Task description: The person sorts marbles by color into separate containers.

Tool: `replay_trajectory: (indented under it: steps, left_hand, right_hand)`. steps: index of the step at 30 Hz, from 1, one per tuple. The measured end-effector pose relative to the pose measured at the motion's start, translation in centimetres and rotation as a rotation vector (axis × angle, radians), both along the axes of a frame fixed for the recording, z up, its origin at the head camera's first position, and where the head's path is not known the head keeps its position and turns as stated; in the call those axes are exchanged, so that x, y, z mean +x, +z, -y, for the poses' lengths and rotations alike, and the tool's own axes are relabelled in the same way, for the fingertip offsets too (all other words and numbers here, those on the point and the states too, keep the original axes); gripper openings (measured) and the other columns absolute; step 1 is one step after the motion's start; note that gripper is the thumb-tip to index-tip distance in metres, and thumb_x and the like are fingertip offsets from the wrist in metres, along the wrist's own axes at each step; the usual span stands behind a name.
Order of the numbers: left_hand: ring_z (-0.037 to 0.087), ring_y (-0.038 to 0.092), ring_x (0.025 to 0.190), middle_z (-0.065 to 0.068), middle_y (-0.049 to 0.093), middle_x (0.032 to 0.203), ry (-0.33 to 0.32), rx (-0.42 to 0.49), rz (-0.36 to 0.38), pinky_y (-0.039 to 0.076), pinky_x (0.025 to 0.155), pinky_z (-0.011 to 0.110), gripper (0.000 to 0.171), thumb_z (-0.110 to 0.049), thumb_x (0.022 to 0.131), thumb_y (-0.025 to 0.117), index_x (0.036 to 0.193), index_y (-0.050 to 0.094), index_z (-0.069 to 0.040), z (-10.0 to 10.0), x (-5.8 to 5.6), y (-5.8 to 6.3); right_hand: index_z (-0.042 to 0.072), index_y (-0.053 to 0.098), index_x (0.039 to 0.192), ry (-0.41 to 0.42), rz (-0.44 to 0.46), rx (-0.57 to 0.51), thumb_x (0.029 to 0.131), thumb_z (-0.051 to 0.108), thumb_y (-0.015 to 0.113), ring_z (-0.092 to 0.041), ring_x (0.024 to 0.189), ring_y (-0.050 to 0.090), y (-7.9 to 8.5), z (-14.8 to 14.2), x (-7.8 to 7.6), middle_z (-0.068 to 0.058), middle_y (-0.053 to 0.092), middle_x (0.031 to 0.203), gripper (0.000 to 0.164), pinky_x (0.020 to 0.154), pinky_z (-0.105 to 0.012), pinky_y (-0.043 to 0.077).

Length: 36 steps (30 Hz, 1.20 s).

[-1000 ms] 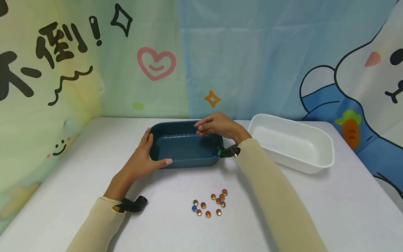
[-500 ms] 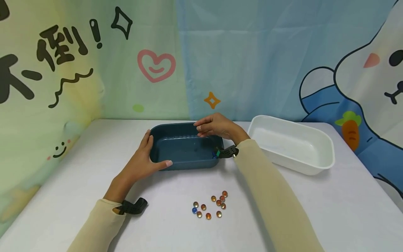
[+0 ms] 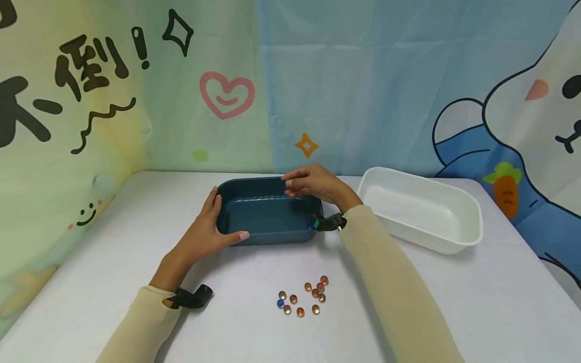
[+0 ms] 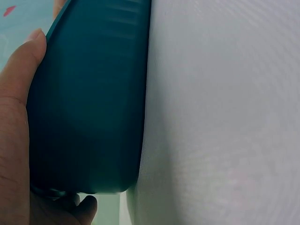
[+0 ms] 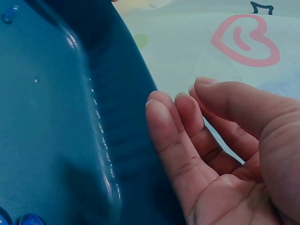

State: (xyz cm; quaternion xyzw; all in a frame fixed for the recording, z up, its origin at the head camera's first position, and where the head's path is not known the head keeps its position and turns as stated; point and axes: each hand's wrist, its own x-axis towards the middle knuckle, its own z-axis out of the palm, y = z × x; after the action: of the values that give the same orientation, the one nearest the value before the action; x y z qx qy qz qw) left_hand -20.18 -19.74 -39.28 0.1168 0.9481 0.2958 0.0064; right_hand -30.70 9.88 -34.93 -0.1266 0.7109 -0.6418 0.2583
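Note:
A dark blue rectangular basin [image 3: 272, 238] stands near the back of the white table. My left hand [image 3: 199, 231] grips its left end, thumb on the front rim and fingers round the side; the left wrist view shows the thumb [image 4: 29, 58] at the rim. Over the basin's right back part is my right hand [image 3: 316, 183], fingers loosely bent. In the right wrist view its fingers [image 5: 164, 124] hold nothing and lie close to the basin wall. Blue glass marbles [image 5: 31, 220] lie inside the basin, partly hidden by the right wrist strap in the head view.
Several amber and orange marbles [image 3: 300, 312] and one blue marble [image 3: 280, 303] lie scattered on the table in front of the basin. A white rectangular basin [image 3: 431, 234] stands to the right, behind the right forearm. A printed cloth backdrop [image 3: 345, 101] rises behind the table.

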Motion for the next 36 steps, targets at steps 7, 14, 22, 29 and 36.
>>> replay_trajectory:
  steps: [7, 14, 22, 29, 36]
  left_hand:
    - [0.032, 0.007, 0.146, 0.003, -0.010, 0.162, -0.008, 0.012, -0.005, 0.023, 0.110, 0.058, 0.125, -0.069, 0.074, 0.070, 0.154, 0.005, 0.000, 0.0, -0.3, -0.1]
    - [0.031, 0.006, 0.147, 0.002, -0.010, 0.162, -0.008, 0.020, -0.007, 0.022, 0.110, 0.057, 0.125, -0.070, 0.073, 0.069, 0.154, 0.006, 0.001, -0.2, -0.3, -0.2]
    - [0.033, 0.007, 0.146, 0.005, -0.009, 0.162, -0.003, 0.003, -0.016, 0.023, 0.110, 0.057, 0.124, -0.069, 0.074, 0.070, 0.153, 0.007, 0.003, 0.0, 0.0, -0.1]
    - [0.034, 0.008, 0.146, 0.006, -0.007, 0.162, 0.000, 0.004, -0.021, 0.023, 0.110, 0.058, 0.124, -0.067, 0.074, 0.071, 0.153, 0.008, 0.003, 0.0, 0.0, -0.1]
    - [0.034, 0.009, 0.146, 0.005, -0.008, 0.162, 0.005, -0.005, -0.013, 0.023, 0.110, 0.058, 0.123, -0.068, 0.074, 0.071, 0.154, 0.008, 0.002, 0.0, 0.1, -0.1]
  right_hand:
    - [-0.010, 0.054, 0.131, -0.025, -0.029, -0.028, 0.098, 0.003, 0.056, -0.025, 0.095, 0.067, 0.0, -0.2, 0.2, -0.035, 0.051, 0.127, 0.035, 0.100, -0.050, 0.042]
    - [-0.012, 0.057, 0.127, -0.018, -0.086, -0.020, 0.101, 0.009, 0.053, -0.026, 0.094, 0.066, 0.1, -0.2, 0.7, -0.036, 0.051, 0.125, 0.033, 0.095, -0.046, 0.047]
    - [-0.010, 0.058, 0.127, 0.034, -0.153, 0.023, 0.102, 0.015, 0.050, -0.037, 0.105, 0.062, 0.0, 0.1, 2.1, -0.030, 0.057, 0.119, 0.036, 0.097, -0.052, 0.043]
    - [-0.005, 0.063, 0.122, 0.068, -0.215, 0.046, 0.103, 0.018, 0.051, -0.034, 0.103, 0.063, -0.3, -0.1, 3.4, -0.025, 0.061, 0.115, 0.032, 0.095, -0.049, 0.046]
    - [-0.002, 0.067, 0.117, 0.117, -0.296, 0.019, 0.099, 0.017, 0.058, -0.044, 0.104, 0.060, 0.0, -0.1, 5.3, -0.015, 0.068, 0.104, 0.027, 0.093, -0.053, 0.046]
